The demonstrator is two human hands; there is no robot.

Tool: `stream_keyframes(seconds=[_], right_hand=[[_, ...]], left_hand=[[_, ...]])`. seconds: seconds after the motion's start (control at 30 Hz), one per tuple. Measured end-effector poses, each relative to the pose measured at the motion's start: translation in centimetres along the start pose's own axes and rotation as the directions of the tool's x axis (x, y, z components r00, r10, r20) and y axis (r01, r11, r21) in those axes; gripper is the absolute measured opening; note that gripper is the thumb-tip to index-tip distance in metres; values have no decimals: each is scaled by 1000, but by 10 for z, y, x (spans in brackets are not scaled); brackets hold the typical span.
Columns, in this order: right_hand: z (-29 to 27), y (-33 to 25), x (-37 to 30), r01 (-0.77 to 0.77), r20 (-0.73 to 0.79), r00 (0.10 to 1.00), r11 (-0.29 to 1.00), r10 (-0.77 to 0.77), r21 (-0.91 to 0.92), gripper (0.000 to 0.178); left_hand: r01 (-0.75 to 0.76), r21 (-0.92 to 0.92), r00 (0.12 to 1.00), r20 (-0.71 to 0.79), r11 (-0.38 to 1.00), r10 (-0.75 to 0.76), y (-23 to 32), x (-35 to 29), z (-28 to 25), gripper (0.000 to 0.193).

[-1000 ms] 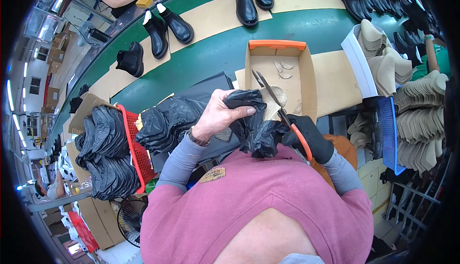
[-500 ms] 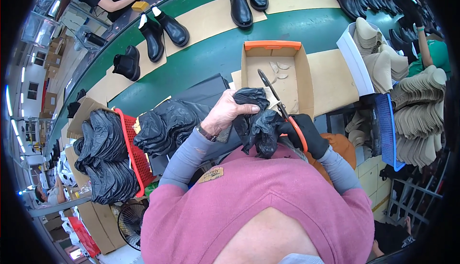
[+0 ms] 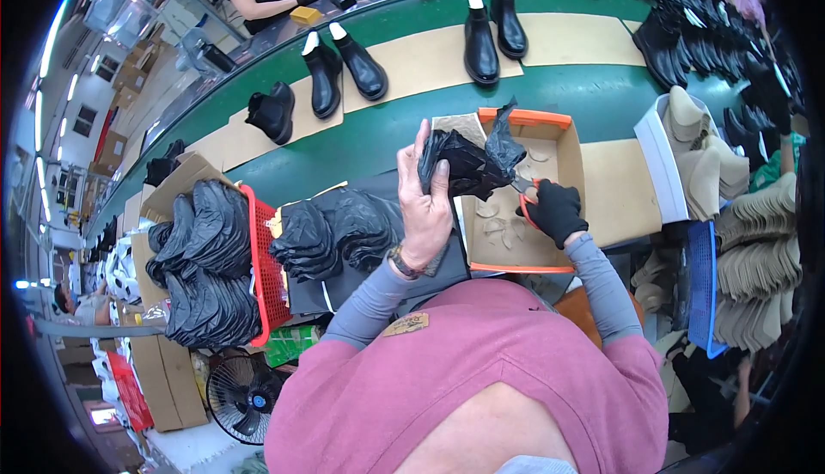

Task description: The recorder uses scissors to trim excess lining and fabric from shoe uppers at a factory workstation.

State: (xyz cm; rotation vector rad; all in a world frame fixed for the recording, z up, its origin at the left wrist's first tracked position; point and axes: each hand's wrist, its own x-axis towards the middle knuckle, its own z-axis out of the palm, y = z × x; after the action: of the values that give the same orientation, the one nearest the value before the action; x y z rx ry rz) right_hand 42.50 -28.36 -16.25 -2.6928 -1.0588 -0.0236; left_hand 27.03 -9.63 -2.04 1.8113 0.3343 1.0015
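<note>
My bare left hand, with a watch at its wrist, holds a crumpled bundle of thin black plastic between thumb and fingers. A loose flap of the plastic sticks up at the bundle's right side. In a black glove, my right hand grips orange-handled scissors. Their short visible blades meet the lower right edge of the plastic; the tips are hidden. Both hands are above an open cardboard box with an orange rim. Several small pale crescent-shaped scraps lie in it.
Left of my arm lie black plastic-wrapped bundles and a red basket. Black boots stand on cardboard across the green bench. At right are a white bin, a blue basket and stacked beige shaped pieces.
Both hands have moved away from my body to over the box. The scissors have turned toward the plastic, and their handles have come into the gloved fist. The whole view has shifted.
</note>
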Motion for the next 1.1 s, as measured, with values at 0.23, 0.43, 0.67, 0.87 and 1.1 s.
stream_keyframes(seconds=[0.23, 0.43, 0.67, 0.87, 1.1], right_hand=[[3, 8, -3, 23, 181, 983, 999, -28, 31, 46], [-88, -35, 15, -371, 314, 900, -153, -303, 916, 57], [-153, -42, 25, 185, 8, 787, 248, -617, 951, 38], [-165, -44, 26, -211, 214, 932, 43, -294, 977, 34], [-178, -58, 32, -35, 249, 803, 375, -541, 926, 27]], left_hand=[[-26, 83, 994, -104, 996, 34, -10, -11, -7, 46], [288, -506, 933, 340, 813, -119, -3, -12, -9, 49], [-297, -193, 645, 682, 935, 345, 20, 19, -17, 79], [-497, -67, 585, 711, 865, 391, 24, 24, -29, 73], [-685, -51, 544, 627, 726, 557, 19, 19, -35, 68]])
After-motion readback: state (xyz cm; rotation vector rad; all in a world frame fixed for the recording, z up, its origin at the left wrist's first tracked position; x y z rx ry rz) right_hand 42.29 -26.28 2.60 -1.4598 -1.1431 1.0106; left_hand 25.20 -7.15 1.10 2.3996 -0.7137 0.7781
